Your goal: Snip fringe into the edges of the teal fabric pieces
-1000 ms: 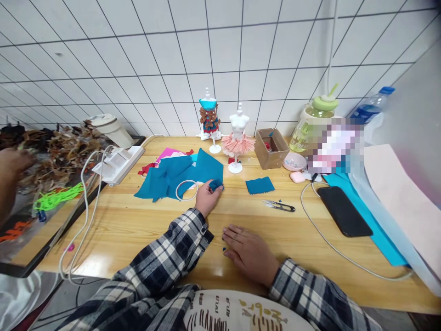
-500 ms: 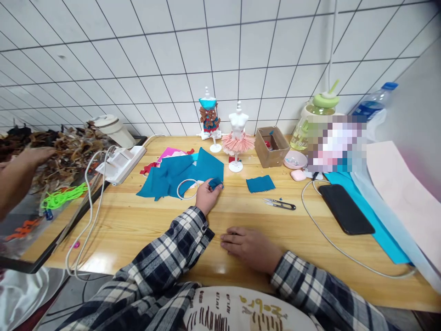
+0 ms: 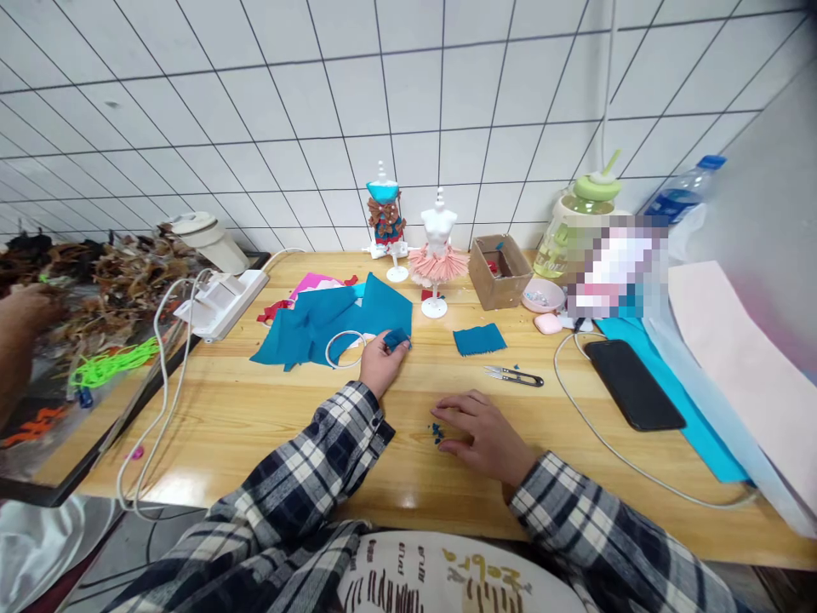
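Observation:
My left hand point(image 3: 381, 364) is closed on a small folded piece of teal fabric point(image 3: 397, 338), its fingers wrapped around the lower part. It rests by the edge of a large teal fabric sheet point(image 3: 319, 319), close to a white ring point(image 3: 328, 349). My right hand point(image 3: 482, 432) is open, fingers apart, low over the table just right of a little pile of teal scraps point(image 3: 437, 432). A teal rectangle of fabric with a frayed edge point(image 3: 479, 340) lies farther back, and thread snips point(image 3: 516, 375) lie in front of it.
Two small dress forms, one in a pink skirt point(image 3: 438, 266) and one in a brown-and-teal outfit point(image 3: 385, 223), stand by a cardboard box point(image 3: 499, 285). A phone point(image 3: 635, 385) and cable are at right, a power strip point(image 3: 223, 305) at left. Another person's hand point(image 3: 29, 319) is at far left.
My right hand has lifted and shifted right with its fingers spreading, and the teal scraps now show beside it. My left hand stays on the fabric. The other person's hand has moved left.

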The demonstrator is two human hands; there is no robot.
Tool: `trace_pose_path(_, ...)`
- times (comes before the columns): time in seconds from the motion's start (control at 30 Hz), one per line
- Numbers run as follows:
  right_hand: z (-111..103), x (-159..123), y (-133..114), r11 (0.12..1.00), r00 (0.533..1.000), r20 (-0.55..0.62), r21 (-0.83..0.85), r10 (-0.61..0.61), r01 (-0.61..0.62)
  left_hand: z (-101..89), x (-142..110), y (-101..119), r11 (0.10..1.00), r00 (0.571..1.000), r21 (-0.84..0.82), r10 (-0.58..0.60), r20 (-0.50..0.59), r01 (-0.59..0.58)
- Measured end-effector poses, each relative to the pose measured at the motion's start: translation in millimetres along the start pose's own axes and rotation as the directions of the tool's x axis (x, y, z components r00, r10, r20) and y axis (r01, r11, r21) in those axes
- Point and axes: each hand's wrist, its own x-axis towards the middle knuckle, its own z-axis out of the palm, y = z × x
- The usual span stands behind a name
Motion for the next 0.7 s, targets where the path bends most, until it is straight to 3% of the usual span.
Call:
trace_pose_path(0.2, 10.1, 9.3, 1.2, 0.992, 0.988, 0.089, -0.031, 0.127, -0.125, 0.9, 0.1, -3.4, 1.0, 1.0, 0.011, -0.005, -0.006, 0.005)
trace_pose_path(0.4, 16.9, 18.9, -2.3, 0.98, 0.978, 0.069, 0.018, 0.199, -0.2, 1.0, -0.7, -1.7, 0.999, 1.0, 0.037, -0.019, -0.004, 0.019)
trace_pose_path(0.63, 22.2, 18.4, -21.4, 0.963, 0.973, 0.173, -0.249, 0.153, -0.107, 1.4, -1.0, 1.6, 0.998, 0.999, 0.032, -0.051, 0.016, 0.05)
trace_pose_path(0.7, 18.8, 19.8, -23.3, 0.961, 0.972, 0.178, -0.256, 0.151, -0.103, 1.0, -0.9, 2.2, 0.998, 0.999, 0.036, -0.05, 0.014, 0.05)
